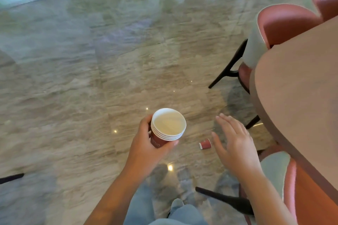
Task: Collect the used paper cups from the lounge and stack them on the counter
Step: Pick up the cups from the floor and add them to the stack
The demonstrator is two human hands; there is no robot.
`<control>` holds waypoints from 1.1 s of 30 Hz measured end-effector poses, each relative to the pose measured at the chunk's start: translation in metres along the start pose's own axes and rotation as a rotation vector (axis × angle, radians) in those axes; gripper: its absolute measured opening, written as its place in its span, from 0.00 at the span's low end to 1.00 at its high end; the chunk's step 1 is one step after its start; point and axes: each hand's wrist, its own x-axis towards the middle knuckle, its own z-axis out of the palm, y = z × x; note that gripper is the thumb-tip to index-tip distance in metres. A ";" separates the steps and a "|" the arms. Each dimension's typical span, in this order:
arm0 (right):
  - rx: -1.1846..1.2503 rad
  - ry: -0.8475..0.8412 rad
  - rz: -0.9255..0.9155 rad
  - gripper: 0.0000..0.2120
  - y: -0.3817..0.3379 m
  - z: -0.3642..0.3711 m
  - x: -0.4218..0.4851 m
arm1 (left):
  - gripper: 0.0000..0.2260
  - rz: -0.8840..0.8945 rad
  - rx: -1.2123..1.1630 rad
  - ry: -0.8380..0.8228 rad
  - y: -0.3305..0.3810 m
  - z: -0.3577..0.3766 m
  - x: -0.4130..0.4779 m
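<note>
Spanning most of the view, a polished marble-patterned floor (91,78) is shown with small light glints reflected in it. A brown table (301,100) with a rounded edge is seen at the right, flanked by 3 pink upholstered chairs: 2 at the far side (285,25) and 1 at the near side (307,188), each on dark legs. Light blue trousers (139,204) are visible at the bottom centre. The left hand (146,144) is closed around a nested stack of red paper cups (167,127), held upright, with 4 white rims counted and the pale inside of the top cup exposed. The right hand (236,144) is shown open and empty, fingers spread, palm toward the floor. A single red paper cup (205,144) is seen lying on its side on the floor, just left of the right hand in the view and well below it.
</note>
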 end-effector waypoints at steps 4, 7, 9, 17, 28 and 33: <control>-0.037 0.028 0.067 0.20 -0.022 0.019 0.040 | 0.30 0.041 -0.009 -0.072 -0.011 -0.020 0.063; -0.050 0.058 0.130 0.20 -0.052 0.034 0.079 | 0.30 0.072 -0.014 -0.135 -0.014 -0.045 0.116; -0.048 0.100 0.139 0.19 -0.074 0.042 0.108 | 0.30 0.092 -0.018 -0.161 -0.014 -0.062 0.154; -0.078 0.239 0.269 0.19 -0.116 0.065 0.189 | 0.30 0.175 0.001 -0.309 -0.004 -0.085 0.275; -0.086 0.321 0.579 0.19 -0.060 0.065 0.214 | 0.29 0.233 0.002 -0.605 0.004 -0.014 0.340; -0.044 0.362 0.730 0.19 -0.025 0.059 0.222 | 0.29 0.284 0.068 -0.723 0.019 0.038 0.374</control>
